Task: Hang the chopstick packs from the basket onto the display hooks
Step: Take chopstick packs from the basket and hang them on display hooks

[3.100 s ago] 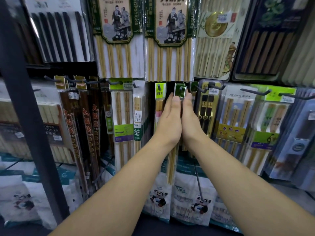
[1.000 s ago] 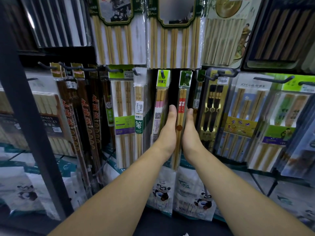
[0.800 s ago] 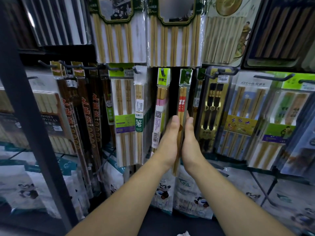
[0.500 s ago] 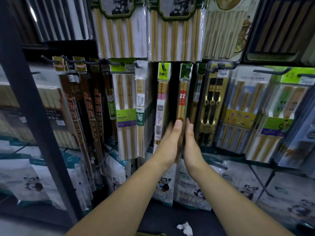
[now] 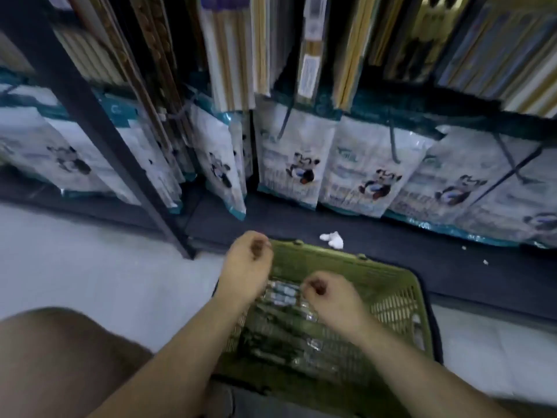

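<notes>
A green plastic basket (image 5: 394, 285) stands on the floor below me, with several clear chopstick packs (image 5: 289, 324) lying inside it. My left hand (image 5: 245, 268) hovers over the basket's far left corner, fingers loosely curled, holding nothing. Over the packs is my right hand (image 5: 330, 298), also loosely curled, its fingertips close to the packs' near ends. Motion blur softens both hands. Hung chopstick packs (image 5: 310, 55) show only their lower ends at the top of the head view; the hooks are out of frame.
Panda-printed bags (image 5: 297, 164) line the bottom row of the display. A black rack post (image 5: 99, 122) slants down on the left. A crumpled white scrap (image 5: 331, 238) lies on the dark base. My knee (image 5: 54, 366) is at lower left.
Both hands have left the hung pack on the display and dropped to the basket. The view has swung from the hooks down to the floor.
</notes>
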The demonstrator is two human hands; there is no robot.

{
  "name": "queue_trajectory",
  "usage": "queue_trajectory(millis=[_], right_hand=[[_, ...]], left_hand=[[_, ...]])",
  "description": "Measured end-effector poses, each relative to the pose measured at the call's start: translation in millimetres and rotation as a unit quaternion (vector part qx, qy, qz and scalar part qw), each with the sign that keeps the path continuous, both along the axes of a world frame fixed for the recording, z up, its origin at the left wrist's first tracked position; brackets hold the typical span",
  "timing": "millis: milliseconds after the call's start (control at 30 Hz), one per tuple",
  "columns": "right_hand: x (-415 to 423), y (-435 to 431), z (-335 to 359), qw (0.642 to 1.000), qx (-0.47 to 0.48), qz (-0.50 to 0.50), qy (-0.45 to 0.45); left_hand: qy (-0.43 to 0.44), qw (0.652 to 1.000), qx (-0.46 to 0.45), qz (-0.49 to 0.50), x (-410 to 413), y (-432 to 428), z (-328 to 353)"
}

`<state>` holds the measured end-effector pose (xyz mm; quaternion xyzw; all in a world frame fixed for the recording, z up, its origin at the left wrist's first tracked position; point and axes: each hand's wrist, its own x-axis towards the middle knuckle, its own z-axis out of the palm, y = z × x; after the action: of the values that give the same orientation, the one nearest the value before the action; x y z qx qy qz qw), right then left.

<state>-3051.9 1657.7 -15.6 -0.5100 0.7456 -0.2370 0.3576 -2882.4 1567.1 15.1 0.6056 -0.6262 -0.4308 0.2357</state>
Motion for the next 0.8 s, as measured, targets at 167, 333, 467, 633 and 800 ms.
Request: queue_trajectory(millis=[167, 333, 467, 633, 800], right_hand=[[7.6, 14.8, -93.5, 0.981, 0.172, 0.09, 0.011], [12.3, 31.9, -171.6, 0.951, 0.272, 0.145, 0.029], [15.7, 39.3, -206.4, 0.936, 0.304, 0.176, 0.03], [22.8, 40.5, -217.8, 0.926, 0.274, 0.241, 0.098], [26.4, 41.3, -223.0, 0.931, 0.282, 0.212, 0.091]], left_hand=[[-0.178, 0.98, 0.045, 0.083, 52.4, 12.6, -68.5], [-0.118, 0.976, 0.136, 0.126, 76.4, 21.8, -105.1], [-0.06, 0.98, 0.152, 0.116, 80.9, 22.0, -114.4], [-0.052, 0.98, 0.151, 0.119, 80.7, 16.6, -119.4], [-0.059, 0.979, 0.153, 0.123, 79.8, 14.9, -121.0]])
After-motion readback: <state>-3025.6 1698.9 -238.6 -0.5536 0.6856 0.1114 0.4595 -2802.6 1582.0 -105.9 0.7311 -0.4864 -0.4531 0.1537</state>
